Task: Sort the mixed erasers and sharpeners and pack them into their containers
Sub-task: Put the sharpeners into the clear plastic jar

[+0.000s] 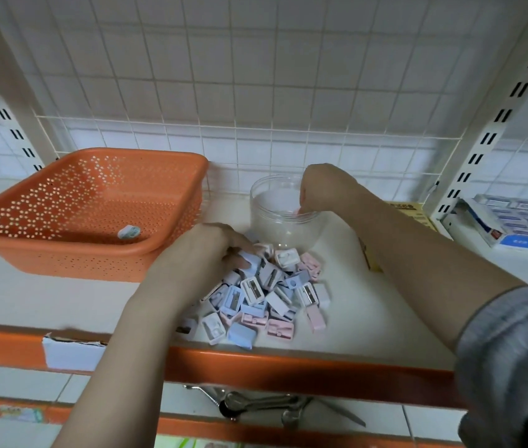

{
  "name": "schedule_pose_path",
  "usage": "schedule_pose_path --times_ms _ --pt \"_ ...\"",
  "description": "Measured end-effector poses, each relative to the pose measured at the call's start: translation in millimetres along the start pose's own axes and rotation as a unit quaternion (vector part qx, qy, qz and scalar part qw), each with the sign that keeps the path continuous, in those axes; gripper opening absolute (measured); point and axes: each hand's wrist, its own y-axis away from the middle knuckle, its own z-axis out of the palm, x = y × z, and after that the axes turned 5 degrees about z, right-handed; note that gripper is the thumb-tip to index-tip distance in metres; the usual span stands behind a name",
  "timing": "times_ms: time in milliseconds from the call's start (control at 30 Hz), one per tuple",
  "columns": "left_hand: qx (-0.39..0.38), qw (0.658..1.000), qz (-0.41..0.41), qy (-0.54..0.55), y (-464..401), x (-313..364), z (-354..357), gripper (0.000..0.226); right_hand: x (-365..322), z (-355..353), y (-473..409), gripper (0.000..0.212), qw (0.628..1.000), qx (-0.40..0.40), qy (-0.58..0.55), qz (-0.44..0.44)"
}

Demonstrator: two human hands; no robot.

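Note:
A heap of small pink, blue and white sharpeners (266, 295) lies on the white shelf near its front edge. My left hand (204, 253) rests on the heap's far left side, fingers curled around a pale blue sharpener (251, 258). My right hand (321, 189) hangs over the mouth of a clear round jar (275, 221) behind the heap, fingertips pointing down inside the rim with a small pink piece at them. An orange perforated basket (29, 221) stands at the left and holds one white eraser (129, 232).
The shelf has an orange front lip (288, 363) with a torn white label at the left. A yellow box (414, 215) and a carton of blue-and-white boxes (521, 221) stand at the right. A wire grid forms the back wall. Metal utensils (256, 405) lie on the shelf below.

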Motion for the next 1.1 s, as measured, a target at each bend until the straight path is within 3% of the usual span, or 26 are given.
schedule_pose_path --times_ms 133,300,400,533,667,933,1100 --pt "0.049 0.999 0.024 0.006 -8 1 -14 0.024 7 -2 10 0.028 0.994 0.018 -0.105 0.022" --pt "0.14 0.988 -0.014 0.063 -49 3 -24 0.025 11 -12 73 0.011 0.948 0.113 -0.294 0.049" --pt "0.126 0.988 -0.033 0.083 -82 6 -15 0.024 11 -3 117 0.007 0.928 0.088 -0.354 0.072" --pt "0.049 0.996 -0.045 0.065 -115 4 5 0.022 8 22 150 0.021 0.929 0.008 -0.358 0.097" --pt "0.021 0.996 -0.05 0.064 -125 1 14 0.028 -1 35 159 0.029 0.936 -0.004 -0.33 0.122" --pt "0.109 0.99 -0.047 0.079 -87 2 -3 0.023 -15 41 157 0.029 0.944 0.012 -0.307 0.119" --pt "0.16 0.979 -0.043 0.116 -27 5 -8 0.015 -17 46 155 0.017 0.955 0.054 -0.276 0.096"
